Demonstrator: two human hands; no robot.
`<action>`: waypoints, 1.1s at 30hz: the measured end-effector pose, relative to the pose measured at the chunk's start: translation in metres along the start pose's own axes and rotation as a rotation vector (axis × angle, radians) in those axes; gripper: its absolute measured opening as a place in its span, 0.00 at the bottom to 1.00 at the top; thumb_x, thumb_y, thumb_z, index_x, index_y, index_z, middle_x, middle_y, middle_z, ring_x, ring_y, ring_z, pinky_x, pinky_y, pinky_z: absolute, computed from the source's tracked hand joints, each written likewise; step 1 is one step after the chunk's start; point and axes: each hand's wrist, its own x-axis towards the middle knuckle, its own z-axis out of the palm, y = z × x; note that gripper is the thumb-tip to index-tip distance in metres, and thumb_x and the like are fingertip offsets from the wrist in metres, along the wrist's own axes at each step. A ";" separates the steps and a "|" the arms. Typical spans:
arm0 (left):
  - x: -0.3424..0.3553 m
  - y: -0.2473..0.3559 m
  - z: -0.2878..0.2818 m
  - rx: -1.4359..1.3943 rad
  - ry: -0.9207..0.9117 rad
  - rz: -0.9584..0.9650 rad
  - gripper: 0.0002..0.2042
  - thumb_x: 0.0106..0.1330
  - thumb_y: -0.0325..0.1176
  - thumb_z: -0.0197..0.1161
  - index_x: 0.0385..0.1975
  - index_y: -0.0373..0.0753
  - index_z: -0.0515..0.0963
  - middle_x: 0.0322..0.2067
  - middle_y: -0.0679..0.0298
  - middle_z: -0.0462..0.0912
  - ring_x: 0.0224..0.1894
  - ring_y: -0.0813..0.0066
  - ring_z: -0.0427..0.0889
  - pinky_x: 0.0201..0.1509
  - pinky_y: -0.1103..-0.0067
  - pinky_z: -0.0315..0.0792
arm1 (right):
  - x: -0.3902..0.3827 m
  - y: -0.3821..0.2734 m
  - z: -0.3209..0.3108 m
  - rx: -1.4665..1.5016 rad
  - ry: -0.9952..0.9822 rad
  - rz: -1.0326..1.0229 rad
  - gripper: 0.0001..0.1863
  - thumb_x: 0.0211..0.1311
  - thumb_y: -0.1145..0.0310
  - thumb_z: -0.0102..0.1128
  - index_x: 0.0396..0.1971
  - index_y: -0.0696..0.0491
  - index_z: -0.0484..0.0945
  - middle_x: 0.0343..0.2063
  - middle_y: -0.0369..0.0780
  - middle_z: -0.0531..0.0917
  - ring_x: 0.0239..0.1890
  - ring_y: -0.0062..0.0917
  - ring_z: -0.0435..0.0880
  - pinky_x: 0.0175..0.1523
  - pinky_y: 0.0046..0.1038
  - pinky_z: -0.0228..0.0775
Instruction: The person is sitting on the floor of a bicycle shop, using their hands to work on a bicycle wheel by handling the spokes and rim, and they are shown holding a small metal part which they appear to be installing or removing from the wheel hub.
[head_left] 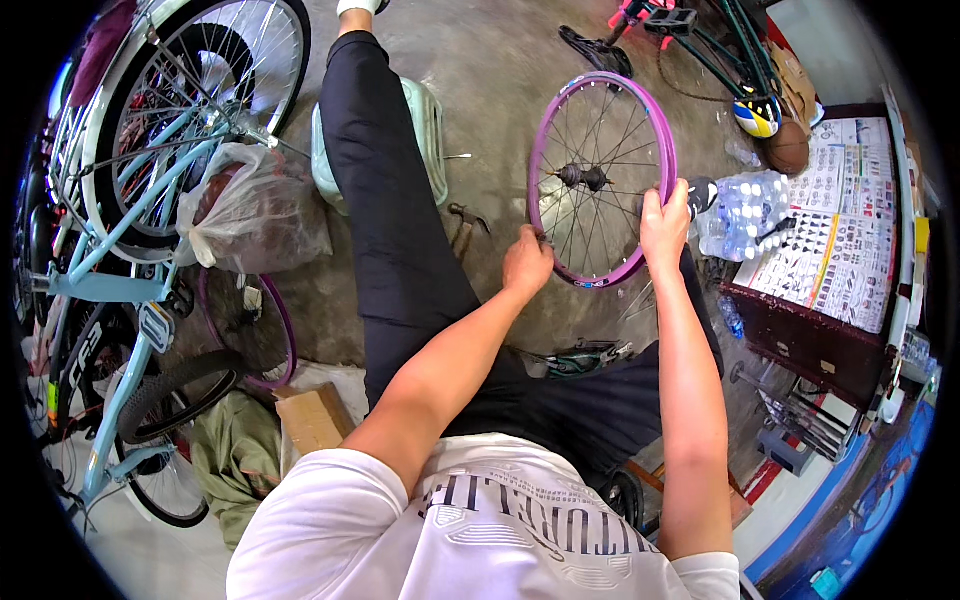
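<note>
A bicycle wheel (pixel 583 178) with a purple rim, dark spokes and a black hub is held up in front of me, without a tyre. My right hand (pixel 665 225) is closed around the rim at its lower right. At the lower left of the rim, my left hand (pixel 528 260) has its fingers curled against the edge; the fingertips are partly hidden. Below and left of the wheel, a hammer (pixel 465 228) lies on the floor near my leg.
Left stand a light-blue bicycle (pixel 105 288), a plastic bag (pixel 265 215), another purple rim (pixel 290 335) and a loose tyre (pixel 180 400). A pale green stool (pixel 425 140) is beside my leg. To the right are bottles (pixel 745 210), a basketball (pixel 786 148) and a dark red cabinet (pixel 800 340).
</note>
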 end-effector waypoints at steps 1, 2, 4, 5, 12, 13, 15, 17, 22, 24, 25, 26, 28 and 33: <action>-0.005 0.002 -0.004 -0.002 -0.006 0.041 0.18 0.67 0.39 0.57 0.53 0.38 0.74 0.48 0.48 0.84 0.53 0.45 0.80 0.55 0.57 0.73 | 0.000 0.000 0.002 0.013 0.002 -0.010 0.13 0.63 0.67 0.54 0.41 0.60 0.69 0.31 0.57 0.83 0.37 0.56 0.82 0.44 0.48 0.71; -0.007 0.005 -0.006 0.024 -0.068 0.110 0.18 0.68 0.39 0.57 0.54 0.39 0.74 0.48 0.49 0.84 0.53 0.45 0.80 0.55 0.57 0.73 | 0.000 0.001 0.004 0.026 0.005 -0.018 0.13 0.63 0.67 0.54 0.41 0.60 0.69 0.30 0.56 0.83 0.36 0.56 0.82 0.43 0.48 0.70; -0.010 0.007 -0.002 0.069 -0.194 0.246 0.17 0.68 0.39 0.58 0.55 0.41 0.74 0.48 0.50 0.85 0.53 0.46 0.81 0.56 0.58 0.73 | 0.000 -0.001 0.006 0.058 0.001 -0.020 0.13 0.63 0.67 0.54 0.41 0.59 0.68 0.28 0.56 0.82 0.34 0.56 0.82 0.41 0.48 0.70; -0.011 0.004 0.002 0.119 -0.182 0.298 0.18 0.69 0.39 0.58 0.57 0.44 0.76 0.47 0.51 0.85 0.52 0.48 0.82 0.55 0.59 0.73 | -0.002 -0.002 0.007 0.079 -0.005 -0.013 0.13 0.63 0.67 0.54 0.41 0.59 0.68 0.28 0.55 0.82 0.33 0.56 0.81 0.41 0.48 0.70; -0.004 0.004 0.012 0.081 -0.324 0.256 0.18 0.71 0.39 0.59 0.59 0.45 0.79 0.46 0.51 0.86 0.50 0.51 0.83 0.56 0.63 0.74 | -0.007 -0.002 0.009 0.098 0.020 -0.013 0.12 0.63 0.66 0.55 0.40 0.58 0.67 0.25 0.55 0.80 0.30 0.54 0.81 0.38 0.47 0.70; -0.003 0.006 0.011 0.073 -0.337 0.251 0.18 0.71 0.39 0.59 0.59 0.45 0.78 0.46 0.51 0.86 0.49 0.51 0.84 0.55 0.63 0.74 | -0.007 0.000 0.009 0.093 0.020 -0.011 0.12 0.63 0.66 0.55 0.40 0.58 0.67 0.26 0.55 0.81 0.31 0.54 0.81 0.38 0.47 0.70; -0.001 0.005 0.014 0.058 -0.342 0.265 0.18 0.71 0.39 0.58 0.59 0.44 0.78 0.46 0.51 0.86 0.48 0.52 0.85 0.55 0.64 0.74 | -0.007 0.001 0.008 0.097 0.028 -0.017 0.12 0.63 0.67 0.55 0.40 0.58 0.67 0.26 0.55 0.81 0.31 0.54 0.82 0.38 0.46 0.70; 0.004 -0.002 0.019 0.042 -0.329 0.304 0.19 0.72 0.39 0.58 0.59 0.42 0.77 0.47 0.51 0.86 0.46 0.54 0.86 0.54 0.65 0.75 | -0.007 0.001 0.007 0.112 0.045 -0.032 0.12 0.63 0.67 0.55 0.40 0.58 0.68 0.27 0.55 0.81 0.32 0.54 0.82 0.38 0.46 0.71; 0.017 -0.012 0.031 -0.066 -0.421 0.259 0.18 0.72 0.37 0.57 0.59 0.40 0.77 0.45 0.54 0.86 0.38 0.65 0.86 0.47 0.69 0.78 | -0.008 0.002 0.006 0.092 0.050 -0.013 0.12 0.63 0.67 0.55 0.40 0.58 0.68 0.28 0.55 0.82 0.33 0.55 0.83 0.39 0.47 0.71; 0.017 -0.013 0.033 -0.119 -0.455 0.240 0.18 0.72 0.36 0.58 0.59 0.40 0.77 0.42 0.55 0.86 0.36 0.69 0.85 0.44 0.70 0.78 | -0.009 0.004 0.006 0.070 0.040 0.005 0.11 0.64 0.67 0.55 0.40 0.58 0.69 0.28 0.53 0.82 0.33 0.51 0.82 0.40 0.45 0.71; 0.017 -0.011 0.033 -0.138 -0.475 0.230 0.18 0.72 0.36 0.59 0.59 0.40 0.77 0.40 0.56 0.86 0.35 0.70 0.84 0.43 0.71 0.78 | -0.010 0.005 0.005 0.055 0.029 0.024 0.11 0.64 0.68 0.55 0.41 0.58 0.70 0.29 0.51 0.81 0.33 0.47 0.82 0.41 0.42 0.72; 0.016 -0.010 0.032 -0.158 -0.494 0.219 0.17 0.72 0.36 0.59 0.59 0.39 0.77 0.38 0.58 0.86 0.34 0.72 0.84 0.42 0.71 0.78 | -0.010 0.005 0.005 0.041 0.018 0.042 0.11 0.64 0.68 0.55 0.41 0.58 0.71 0.29 0.49 0.81 0.32 0.44 0.82 0.42 0.40 0.72; 0.019 -0.012 0.033 -0.179 -0.487 0.248 0.18 0.69 0.39 0.64 0.55 0.38 0.78 0.36 0.56 0.86 0.34 0.67 0.85 0.41 0.69 0.78 | -0.009 0.001 0.006 0.080 0.029 0.006 0.12 0.64 0.66 0.55 0.41 0.57 0.69 0.28 0.53 0.82 0.33 0.52 0.82 0.40 0.46 0.71; -0.007 0.031 0.012 0.338 -0.210 0.374 0.25 0.59 0.50 0.72 0.46 0.35 0.79 0.35 0.51 0.87 0.37 0.54 0.87 0.42 0.62 0.78 | -0.008 0.003 0.011 0.086 0.030 0.046 0.14 0.63 0.64 0.55 0.41 0.57 0.68 0.27 0.56 0.82 0.34 0.56 0.82 0.39 0.50 0.70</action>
